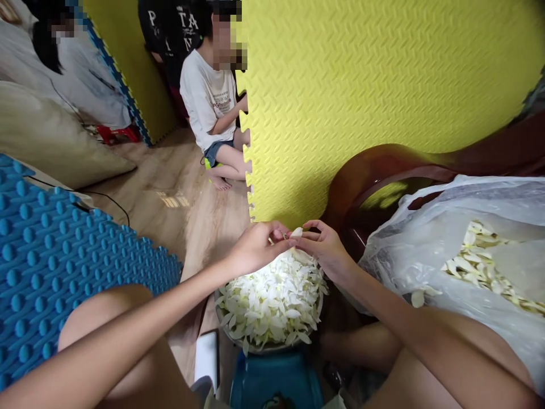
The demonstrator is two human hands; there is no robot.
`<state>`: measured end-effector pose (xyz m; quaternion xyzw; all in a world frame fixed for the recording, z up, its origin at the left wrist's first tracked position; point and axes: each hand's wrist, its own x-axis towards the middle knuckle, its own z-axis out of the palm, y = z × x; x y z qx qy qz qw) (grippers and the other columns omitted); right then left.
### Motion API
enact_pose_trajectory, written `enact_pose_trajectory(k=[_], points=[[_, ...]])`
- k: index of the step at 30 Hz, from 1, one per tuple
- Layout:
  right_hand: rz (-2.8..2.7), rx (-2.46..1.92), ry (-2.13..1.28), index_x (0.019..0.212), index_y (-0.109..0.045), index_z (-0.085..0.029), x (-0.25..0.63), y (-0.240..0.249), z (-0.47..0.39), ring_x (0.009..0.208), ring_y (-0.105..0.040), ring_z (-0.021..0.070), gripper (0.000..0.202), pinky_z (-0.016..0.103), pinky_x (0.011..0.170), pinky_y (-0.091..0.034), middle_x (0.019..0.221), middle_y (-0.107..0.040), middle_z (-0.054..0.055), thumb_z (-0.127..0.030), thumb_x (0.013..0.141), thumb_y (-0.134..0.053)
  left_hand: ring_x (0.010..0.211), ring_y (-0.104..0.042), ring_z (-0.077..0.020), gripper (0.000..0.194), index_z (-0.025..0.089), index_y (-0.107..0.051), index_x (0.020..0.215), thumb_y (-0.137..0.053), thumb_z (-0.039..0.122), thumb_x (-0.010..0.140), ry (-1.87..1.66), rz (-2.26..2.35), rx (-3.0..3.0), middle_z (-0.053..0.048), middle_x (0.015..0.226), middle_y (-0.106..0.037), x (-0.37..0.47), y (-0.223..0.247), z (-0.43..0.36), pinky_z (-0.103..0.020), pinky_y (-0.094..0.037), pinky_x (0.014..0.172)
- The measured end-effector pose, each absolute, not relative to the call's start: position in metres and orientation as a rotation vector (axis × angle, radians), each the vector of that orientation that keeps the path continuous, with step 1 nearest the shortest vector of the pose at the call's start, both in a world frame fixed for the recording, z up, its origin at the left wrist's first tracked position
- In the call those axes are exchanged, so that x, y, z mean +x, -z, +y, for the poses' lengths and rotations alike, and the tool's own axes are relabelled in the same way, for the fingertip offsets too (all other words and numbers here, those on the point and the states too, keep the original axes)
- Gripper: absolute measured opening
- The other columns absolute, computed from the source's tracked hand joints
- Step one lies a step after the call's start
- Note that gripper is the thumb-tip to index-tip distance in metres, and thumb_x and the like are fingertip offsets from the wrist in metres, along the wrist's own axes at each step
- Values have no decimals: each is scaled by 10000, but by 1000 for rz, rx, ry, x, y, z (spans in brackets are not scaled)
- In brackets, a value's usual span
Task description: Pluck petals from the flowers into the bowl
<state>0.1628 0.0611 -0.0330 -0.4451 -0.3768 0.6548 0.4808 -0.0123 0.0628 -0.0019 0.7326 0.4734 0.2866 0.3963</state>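
My left hand (258, 247) and my right hand (326, 247) meet above a round bowl (272, 347) heaped with white flowers (272, 307). Between their fingertips is a small white flower (296, 232). The left thumb and forefinger pinch at its left side, and the right fingers close on it from the right. The heap hides most of the bowl, whose metal-looking rim shows along the front.
A plastic bag (387, 250) holding more white petals lies right. Below the bowl is a blue stool (276, 378), with a white phone-like object (206, 360) left of it. Yellow mat (383, 74) stands ahead, blue mat (76, 255) left. A seated person (210, 102) is beyond.
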Motion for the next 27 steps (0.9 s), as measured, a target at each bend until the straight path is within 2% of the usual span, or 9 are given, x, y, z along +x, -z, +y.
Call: enact_pose_trajectory(k=[3,5,8,11,16,18,23,27], points=[[-888,-1105,-1601,869,-453,-216,164,34,58,577,-639,147,615,233,539,-461,709,-707,-17,-316,457,-900,600,-518,-115,248,150,-666,769,-607,386,820,-759,1159,1832,9,650,-599,-7,9,59,-222,-389,530],[-884,-1093,-1592,850,-442,-218,164,33,57,548,-618,131,626,221,521,-443,696,-695,-30,-322,443,-906,591,-526,-114,243,146,-671,775,-613,378,817,-805,1135,1722,2,646,-614,-2,10,58,-224,-390,520],[-852,-1115,-1574,798,-431,-218,164,33,58,524,-590,117,617,215,512,-428,641,-648,-63,-334,428,-911,703,-616,-150,219,144,-707,842,-688,345,755,-924,1127,1539,-42,770,-707,3,9,58,-251,-474,617],[-830,-1121,-1646,771,-456,-208,165,37,61,524,-582,109,588,214,519,-427,624,-626,-68,-357,426,-909,776,-661,-187,182,147,-726,761,-742,318,700,-993,1138,1519,-71,828,-744,7,7,57,-296,-515,717],[-841,-1097,-1747,780,-519,-185,167,47,64,523,-583,88,549,193,523,-435,618,-635,-67,-310,423,-917,665,-657,-166,169,137,-712,691,-805,259,618,-909,1220,1415,-51,718,-736,7,8,61,-280,-520,639],[-837,-1072,-1771,793,-549,-180,168,46,64,571,-608,91,513,192,566,-465,658,-653,-55,-299,448,-909,639,-653,-158,232,124,-708,717,-838,245,567,-867,1215,1340,-51,708,-733,4,7,64,-269,-515,605],[-980,-986,-1855,861,-629,-171,173,33,64,666,-658,111,449,214,666,-516,771,-706,-13,-276,507,-886,594,-645,-142,521,117,-661,941,-876,170,470,-778,1228,1233,-29,665,-718,-1,-9,67,-243,-503,545],[-1072,-1034,-1679,809,-637,-163,178,35,72,650,-659,132,423,229,625,-521,724,-705,-4,-259,483,-888,580,-620,-108,421,132,-624,902,-824,152,532,-880,1165,1207,8,646,-685,-6,-24,67,-226,-495,570]])
